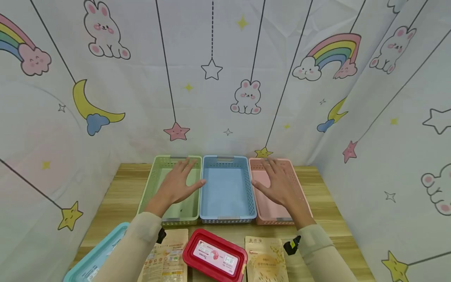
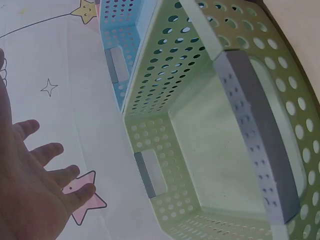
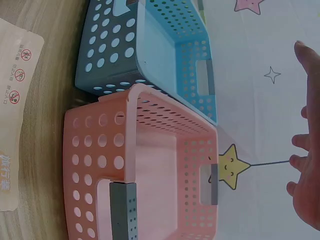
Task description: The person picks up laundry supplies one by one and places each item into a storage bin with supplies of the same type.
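My left hand [image 1: 179, 183] hovers over the green basket [image 1: 163, 217], fingers spread and holding nothing. Over the pink basket [image 1: 271, 211] my right hand [image 1: 277, 184] is spread the same way, also with nothing in it. Between them stands the blue basket [image 1: 227, 188]. In the left wrist view the left hand [image 2: 35, 185] shows apart from the green basket [image 2: 220, 135]. The right wrist view has the right hand [image 3: 307, 145] apart from the pink basket [image 3: 155, 175]. All three baskets have bare floors, apart from a small dark speck in the green one.
In front of the baskets lie a red lidded box [image 1: 215, 254], a tan pouch [image 1: 266, 260] and another printed pouch [image 1: 170, 254]. A turquoise lidded box [image 1: 102, 250] is partly behind the left sleeve. A patterned cloth [image 1: 218, 129] hangs behind and beside the wooden table [image 1: 116, 192].
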`<move>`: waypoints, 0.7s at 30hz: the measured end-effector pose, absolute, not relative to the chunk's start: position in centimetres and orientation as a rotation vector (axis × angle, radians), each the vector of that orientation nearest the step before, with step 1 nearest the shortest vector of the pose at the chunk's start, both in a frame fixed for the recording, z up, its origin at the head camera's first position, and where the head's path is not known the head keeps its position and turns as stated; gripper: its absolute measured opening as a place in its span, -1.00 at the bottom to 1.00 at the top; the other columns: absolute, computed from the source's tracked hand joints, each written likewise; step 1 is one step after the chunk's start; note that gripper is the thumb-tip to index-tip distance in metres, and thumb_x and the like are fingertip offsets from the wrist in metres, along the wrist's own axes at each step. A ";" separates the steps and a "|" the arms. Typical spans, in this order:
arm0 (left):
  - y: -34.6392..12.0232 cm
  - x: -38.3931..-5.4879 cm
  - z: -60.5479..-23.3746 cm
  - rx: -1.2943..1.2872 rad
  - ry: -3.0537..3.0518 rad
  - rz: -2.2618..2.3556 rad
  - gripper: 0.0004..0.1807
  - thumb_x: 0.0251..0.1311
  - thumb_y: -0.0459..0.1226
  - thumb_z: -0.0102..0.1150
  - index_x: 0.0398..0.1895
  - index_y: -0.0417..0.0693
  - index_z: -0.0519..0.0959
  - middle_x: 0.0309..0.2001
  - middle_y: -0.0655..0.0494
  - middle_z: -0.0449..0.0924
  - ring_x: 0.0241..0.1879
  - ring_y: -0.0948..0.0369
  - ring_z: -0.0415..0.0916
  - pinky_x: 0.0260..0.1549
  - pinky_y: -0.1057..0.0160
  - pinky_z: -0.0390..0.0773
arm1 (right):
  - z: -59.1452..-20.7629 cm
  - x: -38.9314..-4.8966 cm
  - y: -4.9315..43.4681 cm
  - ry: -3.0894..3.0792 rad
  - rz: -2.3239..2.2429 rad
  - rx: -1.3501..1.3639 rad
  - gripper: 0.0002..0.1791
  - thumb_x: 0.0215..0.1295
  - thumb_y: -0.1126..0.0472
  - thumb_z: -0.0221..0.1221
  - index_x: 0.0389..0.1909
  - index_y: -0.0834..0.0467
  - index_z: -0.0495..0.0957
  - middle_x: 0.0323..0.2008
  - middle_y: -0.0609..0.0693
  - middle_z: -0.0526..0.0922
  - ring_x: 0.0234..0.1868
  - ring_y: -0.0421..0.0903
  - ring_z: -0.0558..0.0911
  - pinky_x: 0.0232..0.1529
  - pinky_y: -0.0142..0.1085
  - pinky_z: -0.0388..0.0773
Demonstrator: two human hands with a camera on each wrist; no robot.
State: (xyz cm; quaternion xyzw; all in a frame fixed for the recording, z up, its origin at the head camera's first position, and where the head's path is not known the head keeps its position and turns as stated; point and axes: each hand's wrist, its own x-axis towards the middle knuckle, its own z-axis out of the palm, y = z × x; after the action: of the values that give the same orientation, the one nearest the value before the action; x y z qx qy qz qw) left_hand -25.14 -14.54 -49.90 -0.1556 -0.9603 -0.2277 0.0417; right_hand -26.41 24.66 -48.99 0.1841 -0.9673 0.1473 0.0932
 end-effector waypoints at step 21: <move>-13.6 -22.6 -48.9 -0.723 -2.947 -0.700 -0.02 0.33 0.46 0.03 0.62 0.09 0.33 0.54 -0.09 0.35 0.50 -0.13 0.31 0.39 -0.31 0.34 | -49.2 -24.5 23.3 -2.796 0.579 0.829 0.03 0.34 -0.34 0.26 0.68 0.06 0.17 0.65 0.14 0.16 0.62 0.25 0.17 0.45 0.37 0.21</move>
State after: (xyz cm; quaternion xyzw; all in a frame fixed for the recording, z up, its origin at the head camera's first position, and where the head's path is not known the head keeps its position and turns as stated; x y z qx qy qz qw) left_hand -22.63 -13.62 -48.95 -0.2323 -0.9462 -0.2247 0.0135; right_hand -24.45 23.28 -49.22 0.2779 -0.9371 0.1939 0.0841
